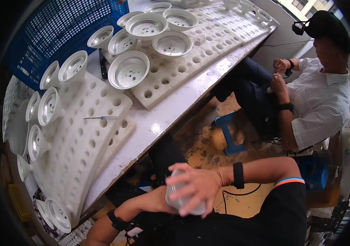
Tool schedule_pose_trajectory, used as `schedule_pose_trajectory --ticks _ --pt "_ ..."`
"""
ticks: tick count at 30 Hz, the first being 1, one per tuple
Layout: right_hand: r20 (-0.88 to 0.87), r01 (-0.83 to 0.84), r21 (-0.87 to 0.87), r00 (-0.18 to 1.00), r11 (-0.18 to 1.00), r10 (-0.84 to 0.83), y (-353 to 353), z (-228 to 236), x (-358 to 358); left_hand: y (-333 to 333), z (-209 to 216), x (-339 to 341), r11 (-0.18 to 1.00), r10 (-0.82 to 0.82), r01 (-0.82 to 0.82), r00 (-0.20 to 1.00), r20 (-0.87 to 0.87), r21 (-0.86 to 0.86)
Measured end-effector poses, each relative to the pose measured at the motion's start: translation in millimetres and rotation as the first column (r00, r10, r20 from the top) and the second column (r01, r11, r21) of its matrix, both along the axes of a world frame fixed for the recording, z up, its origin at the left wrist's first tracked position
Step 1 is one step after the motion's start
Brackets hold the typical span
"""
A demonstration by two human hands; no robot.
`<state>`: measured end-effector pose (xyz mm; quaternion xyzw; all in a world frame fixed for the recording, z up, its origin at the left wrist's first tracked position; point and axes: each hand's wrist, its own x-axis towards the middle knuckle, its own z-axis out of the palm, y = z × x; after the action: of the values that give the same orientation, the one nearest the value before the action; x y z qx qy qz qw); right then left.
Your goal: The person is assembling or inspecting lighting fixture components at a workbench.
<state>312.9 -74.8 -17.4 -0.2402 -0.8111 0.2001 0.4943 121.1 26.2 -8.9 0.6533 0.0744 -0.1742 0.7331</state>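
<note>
Over my lap I hold a pale grey-white, rounded lamp housing (pixel 176 192), partly smeared by motion and covered by fingers. My left hand (pixel 157 200) grips it from the left, with its fingers mostly hidden behind the housing. Across its top and right side lies my right hand (pixel 196 185), its fingers bent over it and blurred. On the table, several similar white lamp cups (pixel 129 70) show small components inside. They stand in or on white foam boards (pixel 158 88) with rows of round holes. A slim screwdriver-like tool (pixel 101 118) rests on the nearer foam board.
A blue plastic crate (pixel 31 49) stands at the back left. The white table's edge (pixel 158 131) runs diagonally between the boards and me. At the right, a seated co-worker (pixel 322 90) handles something small. A blue stool (pixel 227 133) is on the worn yellow floor.
</note>
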Motion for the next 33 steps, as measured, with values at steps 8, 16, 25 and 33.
schedule_pose_trajectory --ticks 8,16,25,33 --pt "-0.037 0.453 -0.598 0.808 0.661 -0.587 -19.8 10.2 -15.0 15.5 -0.1 32.5 0.897 0.144 -0.12 0.989 -0.025 0.425" --pt "-0.495 -0.128 -0.847 0.546 0.516 -0.676 -20.9 -51.4 9.7 -9.7 -1.2 83.1 0.46 0.194 0.111 0.956 -0.222 0.881" --pt "-0.566 -0.258 -0.811 0.117 0.525 -0.816 -40.7 -43.8 94.3 0.2 -40.5 164.6 0.303 0.048 -0.131 0.991 0.123 0.944" --pt "-0.768 -0.305 -0.479 -0.31 0.823 -0.561 -78.8 -70.1 136.3 14.1 -100.9 169.0 0.956 0.275 -0.276 0.961 -0.022 -0.102"
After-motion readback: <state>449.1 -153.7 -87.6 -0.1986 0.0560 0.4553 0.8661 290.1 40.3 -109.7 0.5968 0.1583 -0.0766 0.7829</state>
